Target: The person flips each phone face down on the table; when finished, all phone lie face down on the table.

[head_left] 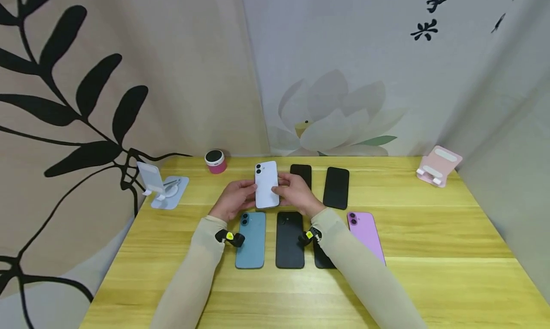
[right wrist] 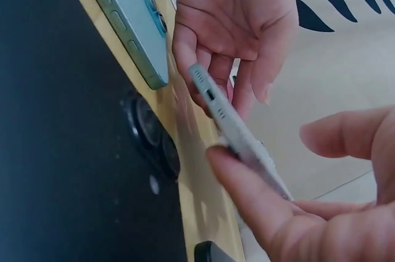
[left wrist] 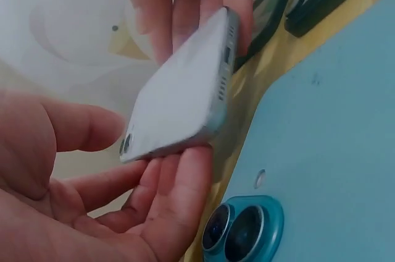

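Note:
A white smartphone [head_left: 265, 181] is held back side up between both hands, off the wooden table. My left hand [head_left: 233, 196] supports its left edge; in the left wrist view the fingers [left wrist: 163, 197] curl beneath the phone while the thumb stands apart from it. From the other side my right hand [head_left: 299, 194] holds the right edge, its fingers [right wrist: 237, 178] against the phone and its thumb raised in the right wrist view. Nearest below lie a teal phone [head_left: 250, 243] and a black phone [head_left: 290, 248], camera lenses up. The phone's screen side is hidden.
Two dark phones lie behind, one [head_left: 336, 188] fully visible, the other [head_left: 301, 172] partly behind my right hand. A purple phone [head_left: 367, 231] and another dark phone [head_left: 323, 258] are partly under the right arm. A pale stand [head_left: 154, 181], a pink stand [head_left: 438, 165] and a small pink-and-white cylinder [head_left: 216, 162] stand further out.

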Action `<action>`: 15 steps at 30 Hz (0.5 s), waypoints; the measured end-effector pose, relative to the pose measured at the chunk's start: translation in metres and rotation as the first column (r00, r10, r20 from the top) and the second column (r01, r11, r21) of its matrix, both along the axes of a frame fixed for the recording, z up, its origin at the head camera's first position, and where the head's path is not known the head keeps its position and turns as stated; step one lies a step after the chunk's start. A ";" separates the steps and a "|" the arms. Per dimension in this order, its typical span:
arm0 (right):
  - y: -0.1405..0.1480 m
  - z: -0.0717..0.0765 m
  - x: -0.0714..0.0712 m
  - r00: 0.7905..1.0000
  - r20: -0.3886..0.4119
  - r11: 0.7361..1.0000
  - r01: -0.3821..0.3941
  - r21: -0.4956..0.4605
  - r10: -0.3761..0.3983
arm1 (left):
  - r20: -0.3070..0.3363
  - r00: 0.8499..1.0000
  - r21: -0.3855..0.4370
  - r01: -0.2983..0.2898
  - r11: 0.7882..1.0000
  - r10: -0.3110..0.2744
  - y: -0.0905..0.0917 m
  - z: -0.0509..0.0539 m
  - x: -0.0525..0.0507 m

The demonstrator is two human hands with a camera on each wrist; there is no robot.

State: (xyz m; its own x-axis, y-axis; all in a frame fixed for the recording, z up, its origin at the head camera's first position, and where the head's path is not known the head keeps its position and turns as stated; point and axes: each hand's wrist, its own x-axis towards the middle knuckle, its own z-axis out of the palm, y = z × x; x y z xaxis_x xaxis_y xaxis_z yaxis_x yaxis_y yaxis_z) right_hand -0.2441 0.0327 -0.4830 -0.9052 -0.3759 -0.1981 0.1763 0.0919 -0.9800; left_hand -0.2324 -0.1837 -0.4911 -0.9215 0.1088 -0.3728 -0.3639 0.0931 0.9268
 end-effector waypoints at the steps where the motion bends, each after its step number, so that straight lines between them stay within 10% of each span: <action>1: -0.001 0.000 0.000 1.000 0.005 1.000 -0.004 -0.001 0.004 | 0.004 1.000 -0.011 -0.003 1.000 0.003 0.000 0.001 0.000; 15: 0.000 -0.006 0.004 0.999 -0.050 0.996 0.004 0.089 0.000 | 0.004 1.000 -0.112 -0.018 0.994 0.018 0.003 0.002 0.002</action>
